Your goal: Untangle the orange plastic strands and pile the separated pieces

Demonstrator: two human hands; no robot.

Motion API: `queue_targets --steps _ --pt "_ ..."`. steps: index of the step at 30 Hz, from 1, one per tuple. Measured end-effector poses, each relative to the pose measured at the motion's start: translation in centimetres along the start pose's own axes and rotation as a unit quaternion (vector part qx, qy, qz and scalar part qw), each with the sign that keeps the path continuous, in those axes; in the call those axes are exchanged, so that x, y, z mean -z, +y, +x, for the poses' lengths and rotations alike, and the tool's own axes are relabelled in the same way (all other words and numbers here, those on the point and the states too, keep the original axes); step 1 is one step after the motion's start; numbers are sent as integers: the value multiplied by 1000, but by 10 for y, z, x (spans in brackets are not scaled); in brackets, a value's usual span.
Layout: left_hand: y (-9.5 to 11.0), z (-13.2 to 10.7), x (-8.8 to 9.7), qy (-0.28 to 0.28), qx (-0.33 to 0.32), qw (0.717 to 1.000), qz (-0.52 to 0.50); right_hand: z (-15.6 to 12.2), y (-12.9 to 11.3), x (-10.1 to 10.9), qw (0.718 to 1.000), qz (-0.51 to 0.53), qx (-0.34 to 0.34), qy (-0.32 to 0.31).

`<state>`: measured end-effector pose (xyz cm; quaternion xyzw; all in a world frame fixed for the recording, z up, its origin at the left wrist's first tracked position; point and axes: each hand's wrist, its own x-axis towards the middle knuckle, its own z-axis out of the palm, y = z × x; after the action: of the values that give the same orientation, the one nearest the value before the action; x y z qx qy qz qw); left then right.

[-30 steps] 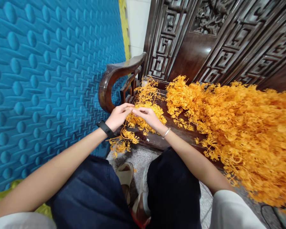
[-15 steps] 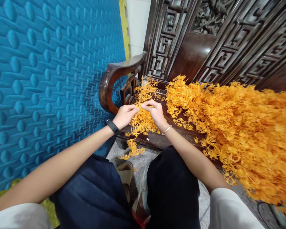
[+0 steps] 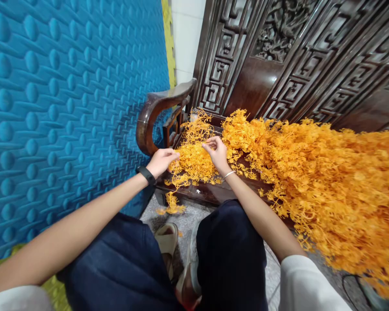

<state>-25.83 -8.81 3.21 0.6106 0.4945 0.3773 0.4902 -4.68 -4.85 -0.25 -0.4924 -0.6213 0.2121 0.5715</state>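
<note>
My left hand (image 3: 160, 160) and right hand (image 3: 218, 152) each pinch the small orange clump (image 3: 192, 162) on the bench (image 3: 210, 194), left of the pile (image 3: 327, 185). I'd best tease it apart gently, not yank.

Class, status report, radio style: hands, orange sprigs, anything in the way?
Left hand and right hand both pinching the small sprig bunch on the wooden bench. Big orange pile right. Nothing blocking.

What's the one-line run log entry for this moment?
left hand: grips small orange sprig pile | right hand: pinches same pile | big orange heap: right, on carved wooden bench
</note>
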Motion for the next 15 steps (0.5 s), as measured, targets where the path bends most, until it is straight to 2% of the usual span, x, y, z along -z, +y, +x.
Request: queue_targets --steps 3,7,11,15 --pt "-1 3 2 -29 37 999 -8 -2 -7 -11 992 -88 55 -65" --pt "3 0 2 -68 18 997 9 -4 -14 -19 964 -211 91 -134" --pt "6 1 1 -111 -49 992 26 -8 -13 -22 943 -274 98 -160" --pt "10 -1 1 -120 -58 991 24 -7 -6 -20 934 -307 90 -157"
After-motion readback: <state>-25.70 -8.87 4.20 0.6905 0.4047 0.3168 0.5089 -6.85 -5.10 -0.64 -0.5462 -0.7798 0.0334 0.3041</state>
